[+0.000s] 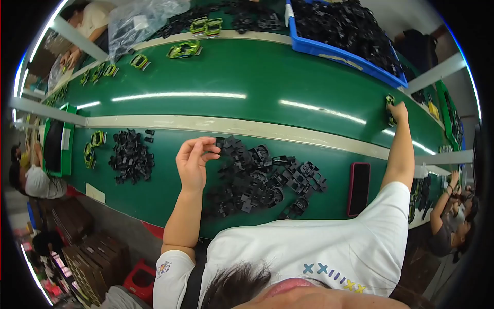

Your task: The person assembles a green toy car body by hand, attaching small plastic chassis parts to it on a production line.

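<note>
My right hand is stretched far out to the right, its fingers closed on a green and black toy car body at the green belt's right end. At the middle of the bench, my left hand pinches a black plastic part between thumb and fingertips. That part overlaps the edge of a heap of black plastic car parts in view, so its full shape cannot be made out. Left of this hand lies a pile of small black pieces, with two green car bodies beside it.
A phone lies right of the heap. Beyond the pale rail, green car bodies stand along the belt. A blue crate full of black parts sits at the back right. Other people work at both sides.
</note>
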### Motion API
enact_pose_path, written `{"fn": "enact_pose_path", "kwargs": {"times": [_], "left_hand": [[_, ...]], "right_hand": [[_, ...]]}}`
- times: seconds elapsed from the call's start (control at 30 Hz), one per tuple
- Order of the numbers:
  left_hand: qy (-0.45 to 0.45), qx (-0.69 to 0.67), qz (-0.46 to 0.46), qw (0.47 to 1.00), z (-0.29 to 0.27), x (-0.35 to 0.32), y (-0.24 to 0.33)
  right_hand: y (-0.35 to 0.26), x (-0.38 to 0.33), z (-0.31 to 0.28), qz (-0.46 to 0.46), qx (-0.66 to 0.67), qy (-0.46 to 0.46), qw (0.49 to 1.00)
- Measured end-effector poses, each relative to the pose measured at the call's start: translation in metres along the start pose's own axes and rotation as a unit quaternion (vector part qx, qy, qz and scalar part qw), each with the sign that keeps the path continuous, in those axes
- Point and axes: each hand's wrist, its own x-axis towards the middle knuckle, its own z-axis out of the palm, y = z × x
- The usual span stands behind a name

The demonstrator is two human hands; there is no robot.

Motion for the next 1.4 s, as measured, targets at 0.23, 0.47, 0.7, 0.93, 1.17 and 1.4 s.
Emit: {"fn": "enact_pose_path", "kwargs": {"times": [0.23,0.47,0.7,0.93,1.17,1.4], "left_hand": [[0.001,0.002,-0.013,1.0,0.0,0.006,0.013],[0.028,-0.001,-0.024,0.999,-0.009,0.016,0.003],[0.056,-0.006,-0.024,0.998,-0.02,0.023,0.001],[0.065,-0.013,-0.028,0.997,-0.024,0.026,-0.001],[0.056,-0.04,-0.076,0.995,-0.026,0.036,-0.007],[0.041,-0.017,0.008,0.999,-0.009,0.028,-0.01]], "right_hand": [[-0.187,-0.136,-0.069,-0.245,0.002,0.076,0.966],[-0.478,-0.237,-0.02,-0.41,0.28,-0.251,0.831],[-0.611,-0.263,0.036,-0.157,0.529,-0.366,0.749],[-0.592,-0.273,0.044,-0.183,0.57,-0.366,0.712],[-0.457,-0.336,-0.004,-0.223,0.557,-0.493,0.631],[-0.391,-0.451,-0.014,-0.254,0.493,-0.472,0.686]]}}
